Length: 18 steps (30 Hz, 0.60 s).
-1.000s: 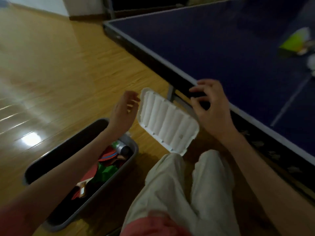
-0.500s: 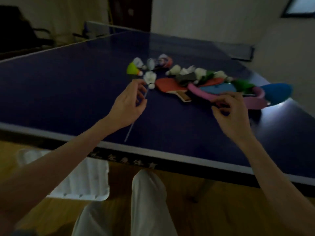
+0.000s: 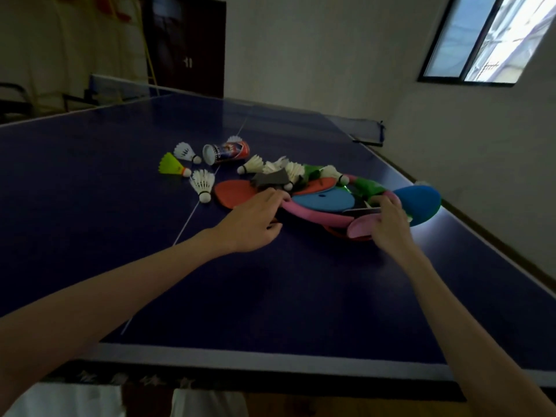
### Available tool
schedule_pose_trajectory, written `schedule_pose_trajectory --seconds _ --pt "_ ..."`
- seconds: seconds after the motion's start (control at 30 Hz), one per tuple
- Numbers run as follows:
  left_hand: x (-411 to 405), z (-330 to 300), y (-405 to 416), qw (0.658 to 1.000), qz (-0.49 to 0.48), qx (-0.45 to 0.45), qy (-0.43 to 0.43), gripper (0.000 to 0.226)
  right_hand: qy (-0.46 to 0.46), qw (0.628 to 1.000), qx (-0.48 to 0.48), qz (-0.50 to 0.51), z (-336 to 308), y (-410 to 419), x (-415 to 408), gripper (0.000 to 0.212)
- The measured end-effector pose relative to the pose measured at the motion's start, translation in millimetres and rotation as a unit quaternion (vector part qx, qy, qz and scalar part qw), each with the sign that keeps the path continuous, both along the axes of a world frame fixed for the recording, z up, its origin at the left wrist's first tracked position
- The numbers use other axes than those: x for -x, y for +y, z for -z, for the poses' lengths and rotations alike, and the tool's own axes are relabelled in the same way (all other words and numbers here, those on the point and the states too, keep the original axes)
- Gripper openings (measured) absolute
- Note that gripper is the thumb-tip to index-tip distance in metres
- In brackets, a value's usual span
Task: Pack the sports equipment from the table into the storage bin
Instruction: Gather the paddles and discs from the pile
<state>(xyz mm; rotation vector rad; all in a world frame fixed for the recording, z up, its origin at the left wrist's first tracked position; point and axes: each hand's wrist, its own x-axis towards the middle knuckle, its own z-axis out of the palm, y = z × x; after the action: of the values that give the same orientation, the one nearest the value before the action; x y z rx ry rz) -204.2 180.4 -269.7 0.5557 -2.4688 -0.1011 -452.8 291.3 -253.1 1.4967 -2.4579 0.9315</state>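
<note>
Blue bench (image 3: 90, 236) carries a big heap of gear, mid-right — so most of the packing is left, by my read. Storage bin isn't in view; can't say what's in it. Left hand (image 3: 252, 224) curls its fingers on the near-left edge of a pink ring (image 3: 313, 216), right hand (image 3: 388, 224) grips the ring's right side by a pink paddle (image 3: 359, 228). Inside the ring lies a blue disc (image 3: 323, 201); an orange paddle (image 3: 233, 192) sits left. Shuttlecocks, e.g. a white one (image 3: 203, 183) and a yellow one (image 3: 170, 165), plus a tube (image 3: 225, 152), lie farther left — untouched.
</note>
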Motion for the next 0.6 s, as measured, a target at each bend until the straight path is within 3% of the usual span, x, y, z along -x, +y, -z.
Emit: schedule_pose_trajectory --seconds 0.13,0.33,0.43,0.57,0.6 --pt "17.7 -2.0 -12.3 0.999 -0.018 -0.008 -0.047 0.05 0.013 0.999 -0.044 -0.01 -12.2 -40.0 5.7 0.04" --pt "20.3 0.1 -32.2 0.996 -0.065 -0.02 -0.063 0.051 -0.08 0.986 -0.148 -0.003 -23.3 -111.6 21.4 0.065" --pt "15.6 0.2 -42.0 0.995 -0.078 -0.014 -0.061 0.048 -0.129 0.979 -0.154 0.025 -9.5 -133.2 24.9 0.096" --pt "21.5 -6.4 -59.1 0.992 -0.102 -0.034 -0.065 0.043 -0.132 0.985 -0.095 0.066 -5.7 -130.4 21.1 0.079" --pt "25.9 -8.5 -63.9 0.992 -0.104 -0.038 -0.063 0.041 -0.17 0.981 -0.069 0.057 -10.4 -129.5 23.8 0.072"
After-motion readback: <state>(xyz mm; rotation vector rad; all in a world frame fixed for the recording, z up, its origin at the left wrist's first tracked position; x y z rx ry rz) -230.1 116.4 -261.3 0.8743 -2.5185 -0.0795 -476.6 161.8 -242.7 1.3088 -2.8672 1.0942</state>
